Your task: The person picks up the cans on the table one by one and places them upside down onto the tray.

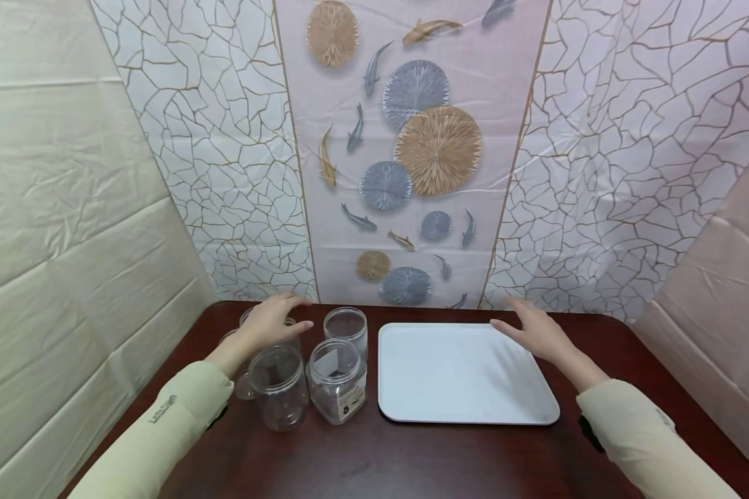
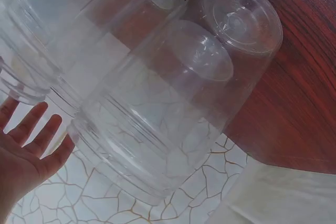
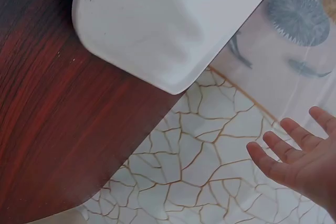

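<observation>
Several clear jars stand in a cluster on the left of the table. My left hand (image 1: 268, 322) hovers over the rear left ones with its fingers spread and nothing held; its arm partly hides the jars below. In the left wrist view, those fingers (image 2: 37, 135) extend close to the rims of the clear jars (image 2: 157, 98). Nearer the front are a jar with a side handle (image 1: 279, 398) and a jar with a printed label (image 1: 351, 400). Above the far right corner of a white tray (image 1: 455, 374), my right hand (image 1: 533, 329) is held with straight, spread fingers.
Another clear jar (image 1: 347, 324) stands behind the labelled one. The dark red wooden table (image 1: 374, 461) meets a patterned cloth backdrop (image 1: 225, 138) along its far edge. Pale cloth walls (image 1: 56, 242) close in both sides.
</observation>
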`<action>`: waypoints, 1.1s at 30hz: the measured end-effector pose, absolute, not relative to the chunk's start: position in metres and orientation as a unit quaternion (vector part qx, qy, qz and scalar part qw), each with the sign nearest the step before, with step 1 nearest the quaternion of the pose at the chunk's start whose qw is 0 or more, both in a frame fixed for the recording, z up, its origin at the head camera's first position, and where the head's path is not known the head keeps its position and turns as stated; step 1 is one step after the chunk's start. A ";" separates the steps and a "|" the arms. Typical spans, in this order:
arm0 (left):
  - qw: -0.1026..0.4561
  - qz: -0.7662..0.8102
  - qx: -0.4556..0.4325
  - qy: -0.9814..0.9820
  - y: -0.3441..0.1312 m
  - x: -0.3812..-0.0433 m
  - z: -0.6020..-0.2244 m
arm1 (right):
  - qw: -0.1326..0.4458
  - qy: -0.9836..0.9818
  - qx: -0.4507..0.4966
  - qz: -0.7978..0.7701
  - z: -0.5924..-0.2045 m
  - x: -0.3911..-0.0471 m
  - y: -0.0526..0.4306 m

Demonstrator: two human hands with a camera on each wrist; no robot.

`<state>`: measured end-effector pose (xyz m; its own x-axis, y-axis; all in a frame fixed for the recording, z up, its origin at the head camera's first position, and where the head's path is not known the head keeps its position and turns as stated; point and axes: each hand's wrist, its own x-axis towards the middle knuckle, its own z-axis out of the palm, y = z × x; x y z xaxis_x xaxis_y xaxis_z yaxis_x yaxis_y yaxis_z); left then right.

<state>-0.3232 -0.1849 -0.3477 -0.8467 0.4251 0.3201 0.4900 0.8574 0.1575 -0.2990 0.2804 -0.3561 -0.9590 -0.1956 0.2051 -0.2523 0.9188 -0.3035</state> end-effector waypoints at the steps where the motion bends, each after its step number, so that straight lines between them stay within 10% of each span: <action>1: 0.143 -0.117 -0.244 -0.952 -0.185 -0.323 -0.348 | 0.088 -0.974 0.118 0.171 -0.356 -0.298 0.279; 33: 0.159 -0.115 -0.315 -0.929 -0.141 -0.281 -0.350 | 0.107 -0.955 0.190 0.203 -0.362 -0.266 0.235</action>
